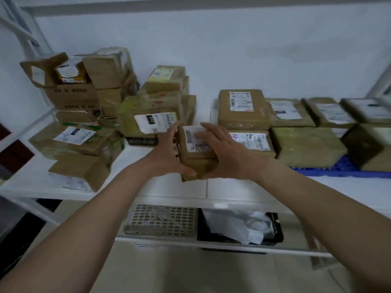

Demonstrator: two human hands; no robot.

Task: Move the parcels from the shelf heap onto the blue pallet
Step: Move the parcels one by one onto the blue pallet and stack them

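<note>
Both hands hold one small brown parcel (197,153) at the centre of the frame, above the white shelf (148,188): the left hand (167,153) grips its left side with fingers and thumb curled round it, and the right hand (222,151) lies over its label and right edge, thumb underneath. This looks like the carrying step, between the heap (99,106) at the left of the frame and the blue pallet (342,169) at the right, where a row of parcels (306,127) already sits. The next move, I judge, calls for swinging the parcel rightward and finding a free spot, since the pallet's near edge looks mostly filled
</note>
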